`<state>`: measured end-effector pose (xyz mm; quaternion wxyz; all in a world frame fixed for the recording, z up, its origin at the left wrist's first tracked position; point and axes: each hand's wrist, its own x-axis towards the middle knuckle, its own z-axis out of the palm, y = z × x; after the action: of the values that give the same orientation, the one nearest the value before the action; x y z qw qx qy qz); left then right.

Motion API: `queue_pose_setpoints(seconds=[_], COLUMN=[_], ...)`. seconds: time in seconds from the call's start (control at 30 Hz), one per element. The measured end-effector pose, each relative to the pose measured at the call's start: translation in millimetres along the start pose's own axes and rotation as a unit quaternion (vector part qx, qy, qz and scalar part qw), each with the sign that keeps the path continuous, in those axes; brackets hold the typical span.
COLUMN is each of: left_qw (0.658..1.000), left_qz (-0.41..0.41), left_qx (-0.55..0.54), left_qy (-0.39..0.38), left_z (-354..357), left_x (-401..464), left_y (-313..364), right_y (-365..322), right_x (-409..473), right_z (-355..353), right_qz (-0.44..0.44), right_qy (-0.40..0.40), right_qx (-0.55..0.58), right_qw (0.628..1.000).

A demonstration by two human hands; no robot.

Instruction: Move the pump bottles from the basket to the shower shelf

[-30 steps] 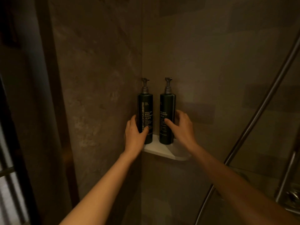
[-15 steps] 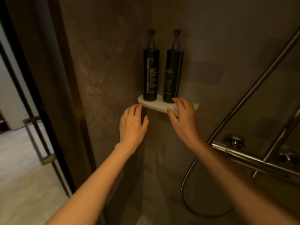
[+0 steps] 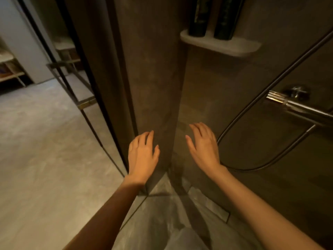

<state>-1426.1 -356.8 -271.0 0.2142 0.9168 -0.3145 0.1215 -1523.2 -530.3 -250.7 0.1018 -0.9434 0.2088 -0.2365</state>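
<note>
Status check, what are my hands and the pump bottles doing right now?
Left hand open, empty. Right hand open, empty. Two pump bottles upright on shower shelf, tops out of view. Nothing blocking.

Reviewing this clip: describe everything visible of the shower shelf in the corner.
The shower shelf is a small pale slab, stone or ceramic by its look, with a rounded front edge, fixed in the corner where two dark tiled walls meet. It sits level near the top of the view. Two dark bottles, the left bottle and the right bottle, stand upright on it side by side, tops cut off by the frame. Neither hand touches it.
</note>
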Motion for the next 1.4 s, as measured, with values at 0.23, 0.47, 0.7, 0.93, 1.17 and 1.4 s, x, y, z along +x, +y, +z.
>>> queue_pose_setpoints(seconds=[0.23, 0.47, 0.7, 0.93, 1.17, 1.4], left_qw=[0.987, 0.961, 0.938, 0.911, 0.878, 0.84], left_qz=[-0.116, -0.236, -0.301, -0.369, -0.439, -0.515], left_qx=[0.079, 0.133, 0.174, 0.183, 0.192, 0.171], left_qy=[-0.072, -0.052, -0.01, -0.019, -0.005, 0.006], left_z=[-6.4, -58.8, -102.2, -94.6, -94.1, -109.5], left_x=[-134.6, -216.3, -225.2, -199.2, -131.1, -90.7], left_y=[-99.0, -167.4, -237.4, -316.0, -401.1, -468.1], right_y=[-85.0, -189.3, -280.0, -346.3, -412.6, -495.9], right_x=[-90.8, -131.9, -96.2, -48.7, 44.9, 104.4], right_z=[68.7, 103.8, 131.1, 205.6, 282.2, 325.7], right_qz=[-0.052, -0.149, -0.25, -0.311, -0.361, -0.41], right_qy=[-0.171, -0.242, -0.241, -0.287, -0.314, -0.347], right_qx=[0.037, 0.098, 0.137, 0.15, 0.155, 0.162], right_qw=[0.983, 0.954, 0.928, 0.894, 0.865, 0.827])
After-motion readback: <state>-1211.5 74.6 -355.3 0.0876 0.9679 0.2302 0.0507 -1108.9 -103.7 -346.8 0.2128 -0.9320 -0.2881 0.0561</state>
